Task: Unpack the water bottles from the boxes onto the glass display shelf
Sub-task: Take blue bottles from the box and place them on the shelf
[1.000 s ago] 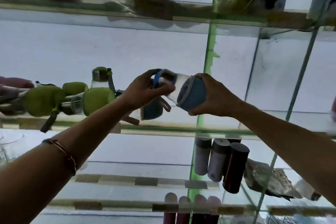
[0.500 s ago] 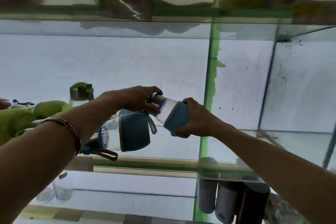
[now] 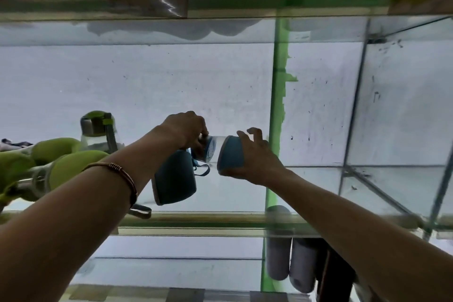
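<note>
Since a second ago I've carried the blue bottle (image 3: 221,152) up and deeper over the middle shelf (image 3: 208,218); it was out in front of the shelf edge, now it sits above the glass, lying on its side, cap end left, sleeved base right. Head has tipped up too, so the top shelf (image 3: 232,2) fills more of the view.

Left to right:
- Green bottles (image 3: 63,164) lie stacked on the shelf's left end, one standing upright behind them (image 3: 98,130). Already placed, by the look of it.
- Left hand (image 3: 186,130) is curled over the cap end of the blue bottle, fingers pinching it. Bracelet (image 3: 117,174) on that wrist.
- A second blue-sleeved bottle (image 3: 174,179) lies on the shelf just below and left of the one I'm holding, strap loop hanging toward it. Whether the two touch I can't tell.
- Right hand (image 3: 255,157) cups the sleeved base from the right, thumb underneath, fingers partly lifted off the top, a loosening hold rather than a firm clamp.
- Green upright (image 3: 277,117) stands just right of that hand.
- Below, grey tumblers (image 3: 289,262) hang in view on the lower level.

Read: bottle is at its slot beside its twin, not yet set down. Next is lowering it onto the glass without knocking the neighbour, which looks free to roll.
</note>
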`<state>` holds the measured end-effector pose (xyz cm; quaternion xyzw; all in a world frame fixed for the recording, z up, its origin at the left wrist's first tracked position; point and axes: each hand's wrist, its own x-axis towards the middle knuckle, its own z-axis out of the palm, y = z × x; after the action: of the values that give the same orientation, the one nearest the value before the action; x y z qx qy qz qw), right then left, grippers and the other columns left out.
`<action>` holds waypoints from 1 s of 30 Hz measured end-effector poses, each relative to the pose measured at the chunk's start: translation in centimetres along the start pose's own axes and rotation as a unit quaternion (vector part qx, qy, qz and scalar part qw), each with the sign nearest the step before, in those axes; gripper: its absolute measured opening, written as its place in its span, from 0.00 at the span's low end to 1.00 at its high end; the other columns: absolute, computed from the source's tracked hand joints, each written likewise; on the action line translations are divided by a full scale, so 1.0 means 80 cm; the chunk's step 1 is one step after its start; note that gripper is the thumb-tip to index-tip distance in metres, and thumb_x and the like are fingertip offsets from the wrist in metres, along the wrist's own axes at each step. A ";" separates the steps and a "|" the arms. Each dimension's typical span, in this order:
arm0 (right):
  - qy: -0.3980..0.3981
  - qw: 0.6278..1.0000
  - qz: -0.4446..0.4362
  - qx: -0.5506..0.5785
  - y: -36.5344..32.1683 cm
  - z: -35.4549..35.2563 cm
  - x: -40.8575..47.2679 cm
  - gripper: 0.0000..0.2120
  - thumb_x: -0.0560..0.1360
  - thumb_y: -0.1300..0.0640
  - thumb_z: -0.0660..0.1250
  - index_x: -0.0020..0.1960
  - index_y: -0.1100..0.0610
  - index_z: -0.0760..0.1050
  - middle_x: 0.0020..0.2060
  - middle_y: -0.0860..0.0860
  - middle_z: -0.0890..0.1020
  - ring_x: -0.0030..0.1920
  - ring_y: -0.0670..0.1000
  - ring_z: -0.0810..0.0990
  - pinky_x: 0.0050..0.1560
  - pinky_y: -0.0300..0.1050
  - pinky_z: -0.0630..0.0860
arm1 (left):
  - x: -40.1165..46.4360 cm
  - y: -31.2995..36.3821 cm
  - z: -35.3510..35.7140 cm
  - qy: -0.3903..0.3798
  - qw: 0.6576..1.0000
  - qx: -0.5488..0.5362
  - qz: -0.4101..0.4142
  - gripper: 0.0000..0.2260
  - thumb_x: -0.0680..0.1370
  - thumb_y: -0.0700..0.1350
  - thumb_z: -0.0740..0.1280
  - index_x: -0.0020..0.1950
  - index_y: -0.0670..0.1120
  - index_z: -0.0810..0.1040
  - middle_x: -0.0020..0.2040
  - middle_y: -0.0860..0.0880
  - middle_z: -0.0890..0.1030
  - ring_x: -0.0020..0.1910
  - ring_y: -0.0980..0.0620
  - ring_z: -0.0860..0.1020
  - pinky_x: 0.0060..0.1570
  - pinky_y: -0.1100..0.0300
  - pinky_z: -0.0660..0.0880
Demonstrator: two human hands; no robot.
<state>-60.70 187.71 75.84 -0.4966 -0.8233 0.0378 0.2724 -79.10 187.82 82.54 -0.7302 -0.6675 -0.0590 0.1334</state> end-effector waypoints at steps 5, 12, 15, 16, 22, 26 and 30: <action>0.001 0.999 0.045 -0.001 -0.011 -0.011 -0.021 0.47 0.68 0.39 0.72 0.75 0.59 0.51 0.71 0.55 0.56 0.68 0.58 0.65 0.64 0.51 0.70 | -0.027 -0.007 -0.009 0.030 0.996 -0.081 0.028 0.09 0.76 0.50 0.69 0.55 0.52 0.83 0.55 0.48 0.82 0.52 0.48 0.79 0.56 0.52 0.75; 0.042 0.998 0.030 0.035 -0.041 -0.026 -0.076 0.40 0.72 0.42 0.69 0.75 0.57 0.54 0.72 0.54 0.61 0.69 0.54 0.65 0.67 0.47 0.66 | -0.091 -0.006 -0.002 0.123 0.974 -0.175 0.069 0.10 0.78 0.46 0.64 0.57 0.50 0.80 0.55 0.50 0.82 0.52 0.49 0.78 0.54 0.54 0.74; 0.035 0.999 0.012 0.034 -0.060 -0.043 -0.100 0.37 0.73 0.42 0.68 0.74 0.56 0.57 0.70 0.53 0.65 0.67 0.52 0.67 0.63 0.44 0.67 | -0.120 0.000 -0.002 0.165 0.965 -0.180 0.092 0.11 0.77 0.44 0.65 0.59 0.49 0.79 0.54 0.49 0.82 0.49 0.51 0.77 0.51 0.56 0.74; 0.034 0.999 0.008 0.035 -0.066 -0.050 -0.107 0.37 0.73 0.42 0.68 0.74 0.56 0.58 0.70 0.53 0.65 0.66 0.52 0.68 0.61 0.42 0.67 | -0.129 0.001 -0.004 0.175 0.963 -0.179 0.096 0.11 0.77 0.44 0.65 0.59 0.49 0.79 0.54 0.48 0.81 0.48 0.52 0.76 0.50 0.56 0.73; 0.050 0.995 -0.026 0.080 -0.091 -0.090 -0.146 0.31 0.73 0.44 0.68 0.71 0.54 0.64 0.66 0.51 0.71 0.62 0.49 0.72 0.53 0.38 0.67 | -0.202 0.014 -0.006 0.228 0.944 -0.228 0.064 0.09 0.77 0.43 0.65 0.56 0.49 0.80 0.50 0.51 0.76 0.50 0.50 0.75 0.50 0.54 0.73; 0.044 0.990 -0.054 0.123 -0.101 -0.099 -0.184 0.27 0.74 0.44 0.67 0.69 0.53 0.68 0.65 0.49 0.73 0.61 0.48 0.73 0.58 0.39 0.70 | -0.259 0.042 0.003 0.240 0.933 -0.262 0.053 0.09 0.77 0.43 0.64 0.56 0.50 0.79 0.47 0.56 0.75 0.41 0.57 0.75 0.45 0.59 0.74; 0.020 0.984 -0.093 0.153 -0.104 -0.103 -0.226 0.23 0.76 0.46 0.66 0.68 0.53 0.69 0.63 0.48 0.74 0.63 0.47 0.72 0.58 0.35 0.67 | -0.315 0.072 0.018 0.188 0.934 -0.303 0.012 0.08 0.77 0.45 0.66 0.56 0.50 0.77 0.47 0.55 0.78 0.43 0.60 0.77 0.42 0.64 0.76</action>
<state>-56.82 166.65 78.15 -0.3708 -0.8448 0.1281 0.3638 -76.11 163.65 73.86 -0.7192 -0.5719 -0.3933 0.0299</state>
